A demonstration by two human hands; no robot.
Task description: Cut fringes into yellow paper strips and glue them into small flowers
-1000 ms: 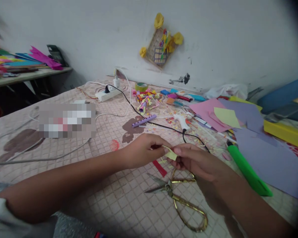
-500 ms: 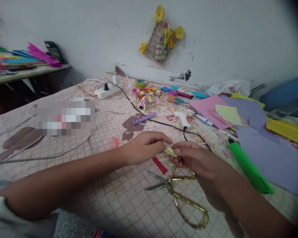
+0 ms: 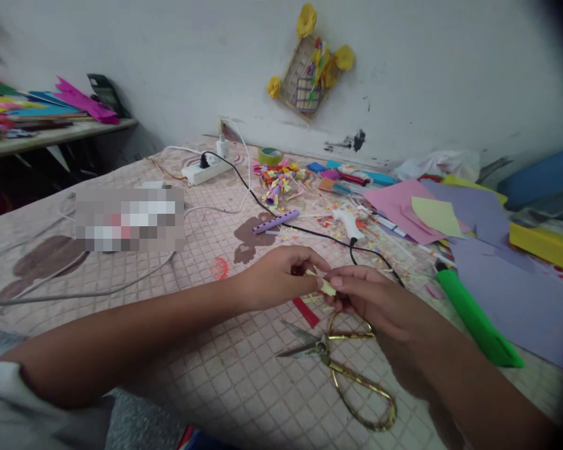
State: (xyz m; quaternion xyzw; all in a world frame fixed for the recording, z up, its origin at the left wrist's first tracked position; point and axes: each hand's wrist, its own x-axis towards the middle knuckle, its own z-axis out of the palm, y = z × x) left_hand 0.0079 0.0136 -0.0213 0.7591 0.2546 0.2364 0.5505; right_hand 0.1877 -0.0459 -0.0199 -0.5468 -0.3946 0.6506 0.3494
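Note:
Between my two hands is a small pale yellow paper strip (image 3: 327, 288), pinched at both ends. My left hand (image 3: 281, 278) grips it with thumb and fingers from the left. From the right, my right hand (image 3: 370, 297) holds its other end, fingertips close to those of the left. Just below lie gold-handled scissors (image 3: 326, 350), blades apart and pointing left. A red paper strip (image 3: 306, 311) rests on the cloth under my hands. Beyond them are a purple paper tube with dots (image 3: 276, 222) and a white glue gun (image 3: 348, 224).
A green cutter-like tool (image 3: 478, 319) and purple paper sheets (image 3: 511, 294) lie at right, with pink sheets (image 3: 394, 209) behind. Paper scraps (image 3: 281, 181) and green tape (image 3: 269, 156) sit at the back. A white power strip (image 3: 206, 170) and cables cross the left.
The yellow strip has turned and looks more bent or folded between my fingers. My left fingers have curled closer round it. The whole view has shifted slightly.

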